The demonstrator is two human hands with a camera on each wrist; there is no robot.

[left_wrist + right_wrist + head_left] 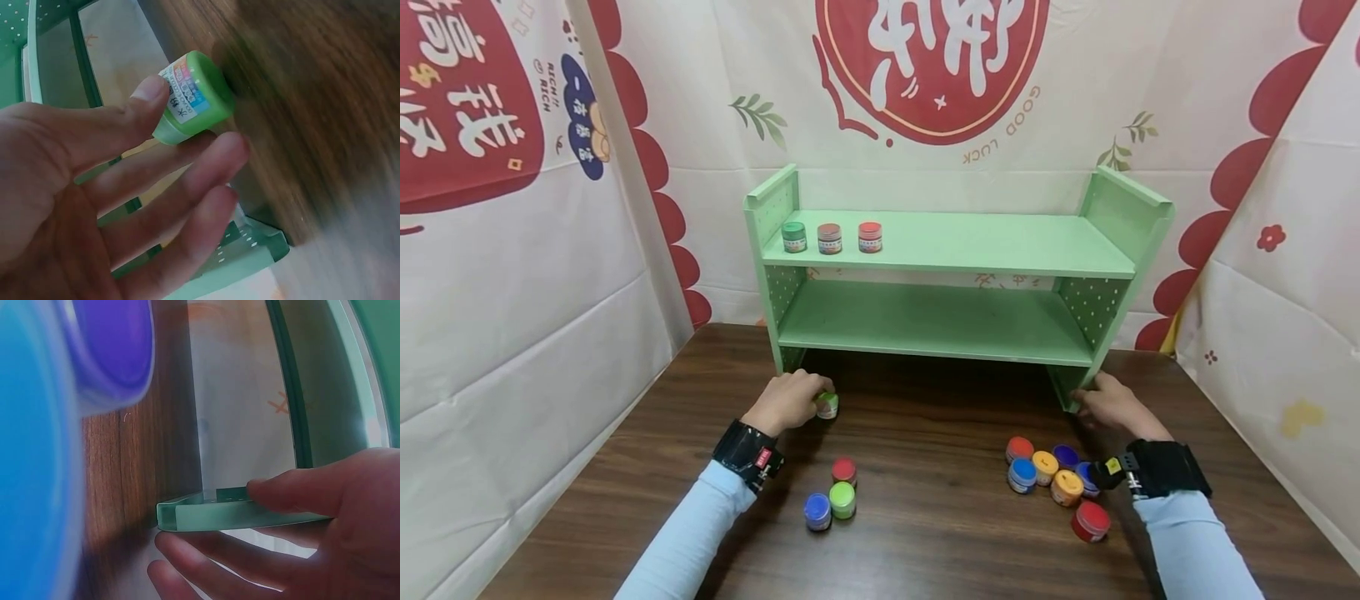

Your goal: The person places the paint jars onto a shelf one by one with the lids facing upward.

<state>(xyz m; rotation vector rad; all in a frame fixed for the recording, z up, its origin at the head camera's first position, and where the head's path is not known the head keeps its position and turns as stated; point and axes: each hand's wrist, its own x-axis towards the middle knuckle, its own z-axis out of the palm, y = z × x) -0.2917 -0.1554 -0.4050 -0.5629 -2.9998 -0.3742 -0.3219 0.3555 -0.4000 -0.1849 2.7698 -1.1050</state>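
Observation:
My left hand [788, 402] pinches a light green paint jar [827, 406] between thumb and fingers, low by the left foot of a green two-tier shelf [940, 317]. In the left wrist view the jar [199, 94] is tilted, its printed label facing the camera and its lid close to the wood; the other fingers are spread loosely. My right hand [1116, 406] grips the shelf's right foot. The right wrist view shows the thumb on one side of that side panel [250, 515] and fingers on the other.
On the top tier, at left, stand a green jar [793, 237], a brown jar [830, 239] and a red jar [870, 237]. A red, a green and a blue jar [817, 512] stand front left. Several jars, including an orange one [1066, 487], cluster by my right wrist. Printed cloth [925, 187] hangs behind.

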